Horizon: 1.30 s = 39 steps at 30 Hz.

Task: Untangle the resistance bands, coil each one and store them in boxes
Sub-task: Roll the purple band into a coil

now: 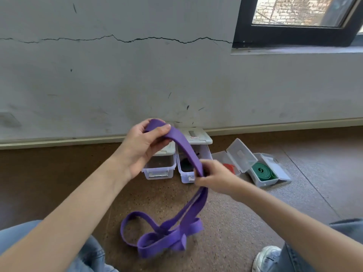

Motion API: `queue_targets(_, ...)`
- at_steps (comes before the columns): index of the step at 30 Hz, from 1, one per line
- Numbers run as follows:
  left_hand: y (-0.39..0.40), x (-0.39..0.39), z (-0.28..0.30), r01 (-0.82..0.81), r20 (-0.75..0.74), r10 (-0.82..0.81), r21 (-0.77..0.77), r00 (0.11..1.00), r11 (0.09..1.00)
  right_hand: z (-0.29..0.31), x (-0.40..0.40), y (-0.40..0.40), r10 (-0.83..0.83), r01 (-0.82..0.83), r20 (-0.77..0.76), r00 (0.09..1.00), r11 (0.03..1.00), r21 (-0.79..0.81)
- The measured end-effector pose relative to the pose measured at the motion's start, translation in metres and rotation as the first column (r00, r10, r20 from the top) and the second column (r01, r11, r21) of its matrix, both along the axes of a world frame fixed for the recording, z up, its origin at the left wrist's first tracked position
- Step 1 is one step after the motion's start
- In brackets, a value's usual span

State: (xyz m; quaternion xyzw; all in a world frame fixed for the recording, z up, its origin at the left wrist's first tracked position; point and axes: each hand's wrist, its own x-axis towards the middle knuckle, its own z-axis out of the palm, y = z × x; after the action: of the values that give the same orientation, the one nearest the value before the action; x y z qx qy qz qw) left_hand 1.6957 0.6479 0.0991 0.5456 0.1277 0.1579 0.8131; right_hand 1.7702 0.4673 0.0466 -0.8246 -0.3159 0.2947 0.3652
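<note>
A purple resistance band (181,147) stretches between my hands above the floor. My left hand (144,149) grips its upper end, fingers and thumb curled over the strap. My right hand (211,176) pinches the band lower down. Below my right hand the band hangs in doubled strands to a tangle of loops (167,235) on the floor. Behind my hands stand two clear boxes with raised lids, the left box (159,170) and the right box (186,174), which holds something dark. A green coiled band (263,170) lies in an open box at the right.
Something red (229,167) shows in another open clear box with a raised lid (242,154). The boxes stand on a brown speckled floor (245,222) by a grey cracked wall. My jeans-clad knees and a white shoe (265,258) frame the bottom.
</note>
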Motion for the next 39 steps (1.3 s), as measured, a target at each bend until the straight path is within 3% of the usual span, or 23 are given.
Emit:
queue_targets(2, 0.008, -0.002, -0.005, -0.027, -0.127, 0.033, 0.05, 0.991, 0.998, 0.019, 0.017, -0.007, -0.165, 0.156, 0.062, 0.984, 0.978, 0.136)
queue_targets(3, 0.009, -0.002, -0.009, 0.027, -0.229, 0.008, 0.15, 0.973, 0.988, 0.034, 0.026, -0.013, -0.282, 0.249, 0.093, 0.955, 0.931, 0.268)
queue_targets(5, 0.011, -0.004, -0.019, 0.285, -0.448, -0.065, 0.444, 0.892, 0.849, 0.06, 0.04, -0.02, -0.37, 0.271, 0.148, 0.917, 0.852, 0.448)
queue_targets(6, 0.011, -0.004, -0.021, 0.388, -0.494, -0.098, 0.528, 0.864, 0.755, 0.066, 0.041, -0.02, -0.324, 0.21, 0.202, 0.924, 0.873, 0.44)
queue_targets(7, 0.007, -0.004, -0.02, 0.453, -0.486, -0.172, 0.549, 0.857, 0.703, 0.068, 0.037, -0.018, -0.249, 0.137, 0.288, 0.925, 0.924, 0.357)
queue_targets(9, -0.009, -0.003, -0.014, 0.546, -0.392, -0.392, 0.456, 0.832, 0.703, 0.06, 0.024, -0.012, -0.08, 0.011, 0.464, 0.882, 0.989, 0.15)
queue_targets(11, -0.024, 0.003, -0.014, 0.532, -0.325, -0.421, 0.535, 0.847, 0.656, 0.055, 0.015, -0.004, -0.045, -0.026, 0.504, 0.862, 0.991, 0.134)
queue_targets(13, -0.037, 0.008, -0.015, 0.355, -0.244, -0.261, 0.708, 0.934, 0.611, 0.055, 0.017, -0.001, -0.058, -0.035, 0.483, 0.874, 0.983, 0.182)
queue_targets(15, -0.043, 0.01, -0.009, 0.213, -0.143, -0.165, 0.785, 0.976, 0.581, 0.051, 0.023, -0.002, -0.035, -0.037, 0.441, 0.897, 0.987, 0.155)
queue_targets(18, -0.038, 0.005, 0.009, 0.21, -0.069, -0.237, 0.733, 0.969, 0.646, 0.03, 0.023, -0.006, 0.065, -0.097, 0.196, 0.978, 0.983, 0.157)
queue_targets(21, -0.026, -0.004, 0.019, 0.207, 0.053, -0.307, 0.627, 0.95, 0.751, -0.002, 0.012, -0.005, 0.153, -0.153, 0.009, 0.988, 0.988, 0.011)
queue_targets(23, -0.014, -0.005, 0.016, 0.18, 0.029, -0.248, 0.604, 0.968, 0.776, -0.013, 0.013, -0.005, 0.081, -0.081, 0.0, 0.997, 0.996, -0.041)
queue_targets(24, -0.006, -0.005, 0.013, 0.172, -0.033, -0.194, 0.617, 0.981, 0.768, -0.012, 0.018, -0.006, 0.009, -0.006, 0.071, 0.997, 0.999, -0.039)
queue_targets(25, 0.002, -0.005, 0.009, 0.188, -0.127, -0.139, 0.67, 0.982, 0.718, -0.007, 0.023, -0.008, -0.082, 0.084, 0.162, 0.983, 0.996, -0.006)
queue_targets(27, 0.015, -0.008, 0.0, 0.342, -0.354, -0.078, 0.784, 0.932, 0.518, 0.013, 0.032, -0.011, -0.23, 0.193, 0.298, 0.926, 0.97, 0.149)
queue_targets(29, 0.01, -0.013, -0.011, 0.526, -0.5, -0.177, 0.754, 0.848, 0.393, 0.032, 0.027, -0.006, -0.173, 0.085, 0.411, 0.895, 0.971, 0.224)
queue_targets(30, -0.001, -0.014, -0.015, 0.55, -0.488, -0.255, 0.745, 0.835, 0.376, 0.039, 0.021, -0.002, -0.112, 0.021, 0.463, 0.879, 0.98, 0.198)
queue_targets(32, -0.024, -0.011, -0.024, 0.493, -0.389, -0.32, 0.779, 0.864, 0.386, 0.041, 0.012, 0.005, -0.027, -0.045, 0.501, 0.865, 0.99, 0.133)
queue_targets(35, -0.041, -0.007, -0.019, 0.355, -0.281, -0.224, 0.815, 0.933, 0.459, 0.031, 0.015, 0.003, 0.022, -0.069, 0.464, 0.886, 0.994, 0.085)
queue_targets(39, -0.035, -0.009, 0.016, 0.218, 0.044, -0.278, 0.508, 0.96, 0.833, -0.002, 0.011, -0.006, 0.107, -0.112, 0.105, 0.989, 0.993, 0.041)
